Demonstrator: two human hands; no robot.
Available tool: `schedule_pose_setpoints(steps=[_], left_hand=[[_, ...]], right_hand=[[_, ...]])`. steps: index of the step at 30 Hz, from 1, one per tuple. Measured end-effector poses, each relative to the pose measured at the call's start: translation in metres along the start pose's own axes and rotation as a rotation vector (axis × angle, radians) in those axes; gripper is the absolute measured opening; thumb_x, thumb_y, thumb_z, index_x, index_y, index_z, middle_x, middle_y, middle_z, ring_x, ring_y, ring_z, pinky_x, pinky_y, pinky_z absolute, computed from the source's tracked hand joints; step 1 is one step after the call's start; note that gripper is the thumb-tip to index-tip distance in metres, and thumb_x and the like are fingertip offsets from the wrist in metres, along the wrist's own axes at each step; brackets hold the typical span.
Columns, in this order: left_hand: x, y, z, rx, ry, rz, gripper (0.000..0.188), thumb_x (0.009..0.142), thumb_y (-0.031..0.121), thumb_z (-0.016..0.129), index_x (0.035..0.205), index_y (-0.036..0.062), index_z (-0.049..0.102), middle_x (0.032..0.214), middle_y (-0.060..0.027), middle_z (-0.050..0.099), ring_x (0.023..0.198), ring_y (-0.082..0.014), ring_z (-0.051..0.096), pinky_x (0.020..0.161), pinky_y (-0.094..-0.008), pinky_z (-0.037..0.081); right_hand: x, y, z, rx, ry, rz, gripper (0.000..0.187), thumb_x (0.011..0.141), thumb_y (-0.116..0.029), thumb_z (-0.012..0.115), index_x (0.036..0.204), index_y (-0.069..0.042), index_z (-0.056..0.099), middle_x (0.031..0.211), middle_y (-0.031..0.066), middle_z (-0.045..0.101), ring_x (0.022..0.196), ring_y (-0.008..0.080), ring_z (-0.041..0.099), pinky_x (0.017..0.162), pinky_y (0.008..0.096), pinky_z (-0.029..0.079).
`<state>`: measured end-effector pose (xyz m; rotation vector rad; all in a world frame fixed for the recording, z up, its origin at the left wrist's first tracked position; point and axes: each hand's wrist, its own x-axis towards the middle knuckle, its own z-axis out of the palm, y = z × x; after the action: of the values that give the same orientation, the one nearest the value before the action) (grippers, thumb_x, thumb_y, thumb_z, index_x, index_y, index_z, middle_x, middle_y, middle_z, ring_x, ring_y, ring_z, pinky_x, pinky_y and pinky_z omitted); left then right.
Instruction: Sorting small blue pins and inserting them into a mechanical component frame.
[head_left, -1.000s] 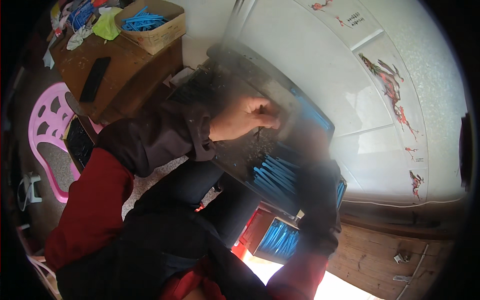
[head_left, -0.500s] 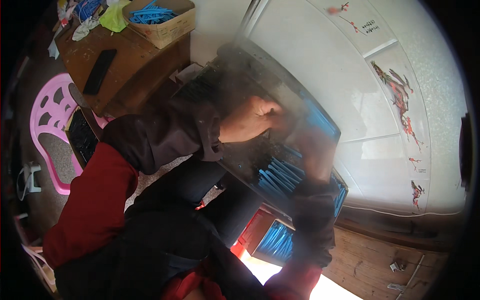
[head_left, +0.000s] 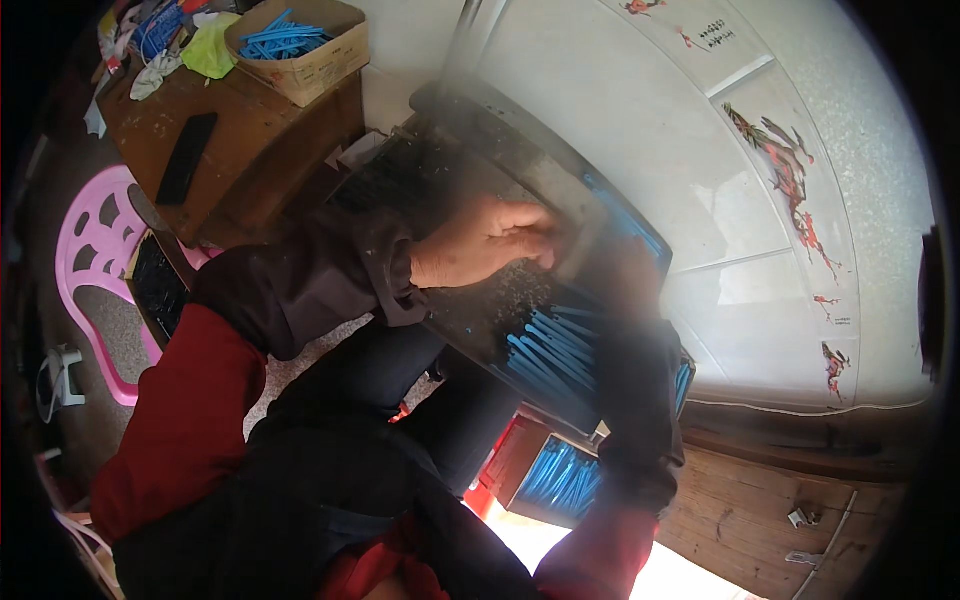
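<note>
Over a dark worktop (head_left: 465,325) strewn with dark crumbs, my left hand (head_left: 490,240) is closed, its fingers bent inward. Whatever they pinch is too small or hidden to make out. My right hand (head_left: 625,285) is a hazy blur beside it, and its fingers cannot be read. Just below the hands lies a fanned pile of thin blue sticks (head_left: 550,352), partly behind the right forearm. More blue sticks (head_left: 628,218) lie along the worktop's far right edge. A smoky blur covers the middle of the view.
A cardboard box (head_left: 305,78) of blue sticks stands on a brown wooden table (head_left: 265,125), near a black flat object (head_left: 187,158). Below the worktop sits another box of blue sticks (head_left: 560,478). A pink plastic chair (head_left: 75,265) is at left; a white tiled wall (head_left: 640,130) rises behind.
My left hand has shifted slightly left and its fingers show more clearly. The right forearm has moved a little right. The whole view has shifted slightly.
</note>
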<state>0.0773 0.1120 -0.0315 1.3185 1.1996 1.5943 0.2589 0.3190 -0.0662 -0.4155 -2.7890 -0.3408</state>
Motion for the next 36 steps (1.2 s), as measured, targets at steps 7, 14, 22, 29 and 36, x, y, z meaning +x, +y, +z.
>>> schedule_pose_setpoints(steps=[7, 14, 22, 29, 36], left_hand=[[0.005, -0.008, -0.003, 0.049, 0.089, 0.003, 0.02, 0.094, 0.017, 0.056, 0.094, -0.0019, 0.063, 0.081, -0.0015, 0.064, 0.079, -0.0053, 0.055, 0.072, -0.0243, 0.046], [0.009, -0.004, 0.009, 0.195, 0.13, 0.078, 0.021, 0.094, 0.013, 0.053, 0.079, -0.0017, 0.059, 0.062, -0.0043, 0.055, 0.065, -0.0066, 0.05, 0.062, -0.0269, 0.043], [-0.002, -0.016, 0.005, 0.036, -0.047, 0.083, 0.021, 0.095, 0.01, 0.051, 0.111, -0.0022, 0.055, 0.098, -0.0143, 0.062, 0.091, -0.011, 0.056, 0.079, -0.0276, 0.045], [-0.041, 0.004, 0.023, 0.282, -0.363, -0.038, 0.061, 0.09, 0.022, 0.053, 0.133, -0.0135, 0.029, 0.138, -0.031, 0.033, 0.132, -0.0367, 0.033, 0.108, -0.0384, 0.028], [-0.031, 0.035, 0.019, 0.449, -0.281, -0.129, 0.057, 0.087, 0.011, 0.058, 0.139, -0.0011, 0.035, 0.141, -0.0165, 0.04, 0.135, -0.0241, 0.033, 0.11, -0.0354, 0.026]], right_hand=[[0.015, -0.055, -0.085, 0.552, 0.162, -0.014, 0.008, 0.08, 0.0, 0.059, 0.087, 0.003, 0.059, 0.074, 0.0108, 0.06, 0.062, 0.0214, 0.059, 0.056, 0.0316, 0.045], [0.02, -0.082, -0.093, 1.11, 0.136, 0.324, 0.006, 0.083, 0.002, 0.06, 0.077, 0.004, 0.058, 0.065, 0.0024, 0.05, 0.06, 0.0072, 0.045, 0.053, 0.0252, 0.038], [0.001, -0.04, -0.084, 0.683, 0.044, 0.015, 0.011, 0.077, -0.001, 0.067, 0.086, 0.004, 0.063, 0.079, 0.0113, 0.06, 0.068, 0.0214, 0.057, 0.061, 0.0294, 0.045], [-0.066, -0.1, -0.102, 0.4, -0.241, 0.037, 0.089, 0.071, -0.041, 0.074, 0.139, -0.001, 0.033, 0.136, 0.0196, 0.041, 0.126, 0.038, 0.039, 0.103, 0.056, 0.027], [-0.065, -0.081, -0.112, 0.387, -0.292, 0.076, 0.088, 0.067, -0.038, 0.076, 0.135, 0.001, 0.035, 0.126, 0.02, 0.045, 0.119, 0.0366, 0.044, 0.099, 0.0494, 0.032]])
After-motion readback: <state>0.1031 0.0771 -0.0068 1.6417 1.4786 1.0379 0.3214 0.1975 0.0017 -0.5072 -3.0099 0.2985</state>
